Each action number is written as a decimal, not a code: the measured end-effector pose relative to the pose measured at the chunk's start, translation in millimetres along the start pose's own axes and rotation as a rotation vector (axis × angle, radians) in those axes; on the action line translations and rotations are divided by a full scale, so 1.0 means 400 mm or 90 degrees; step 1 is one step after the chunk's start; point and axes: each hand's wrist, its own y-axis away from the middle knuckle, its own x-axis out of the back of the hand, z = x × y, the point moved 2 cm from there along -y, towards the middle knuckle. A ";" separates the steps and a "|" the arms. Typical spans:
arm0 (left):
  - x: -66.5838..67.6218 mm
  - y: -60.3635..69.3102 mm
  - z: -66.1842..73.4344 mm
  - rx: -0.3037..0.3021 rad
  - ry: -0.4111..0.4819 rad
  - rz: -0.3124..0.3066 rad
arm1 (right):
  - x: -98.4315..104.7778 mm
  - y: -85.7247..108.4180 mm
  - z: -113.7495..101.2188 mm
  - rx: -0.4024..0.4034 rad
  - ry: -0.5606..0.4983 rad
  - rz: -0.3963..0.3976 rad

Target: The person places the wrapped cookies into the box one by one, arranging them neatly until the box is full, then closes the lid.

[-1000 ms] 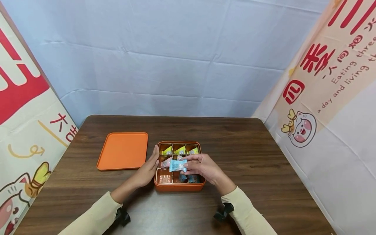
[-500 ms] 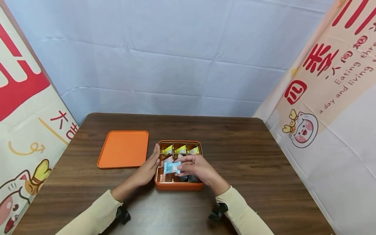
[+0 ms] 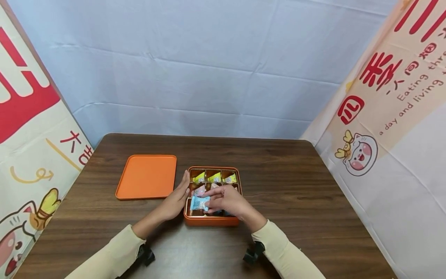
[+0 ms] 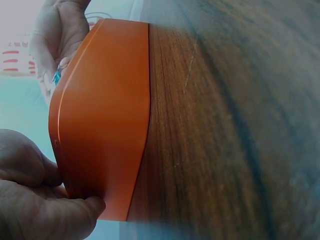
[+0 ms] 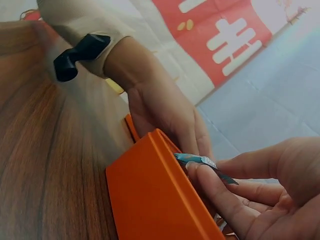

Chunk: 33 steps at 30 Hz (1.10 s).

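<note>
An orange box [image 3: 211,221] with a divided brown insert stands on the table. My right hand [image 3: 228,200] pinches a small light-blue wrapped candy [image 3: 199,203] between thumb and fingers, over the front-left compartment; the right wrist view shows this blue candy [image 5: 200,161] at the box rim. Straight fingers of my left hand [image 3: 175,201] rest along the box's left wall. Yellow wrapped candies [image 3: 214,177] lie in the back row. A pink wrapped candy [image 3: 199,191] sits in the middle row's left compartment. My right hand partly hides the middle and front rows.
A flat orange lid [image 3: 146,177] lies on the brown wooden table [image 3: 278,174], left of the box and close to my left hand. A pale blue cloth [image 3: 209,77] hangs behind the table, with printed banners on both sides.
My right hand has moved left and a little toward me, carrying the blue candy from above the middle of the box to the front-left compartment. The left hand stays at the box's side.
</note>
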 end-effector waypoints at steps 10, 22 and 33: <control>-0.002 -0.001 -0.005 -0.002 0.005 0.003 | -0.019 -0.002 -0.005 -0.004 0.024 0.012; 0.002 -0.001 -0.005 -0.016 0.003 0.012 | -0.028 -0.007 -0.004 0.006 0.005 0.009; 0.010 -0.003 -0.003 0.001 0.019 -0.002 | -0.030 -0.004 -0.008 0.012 -0.004 0.010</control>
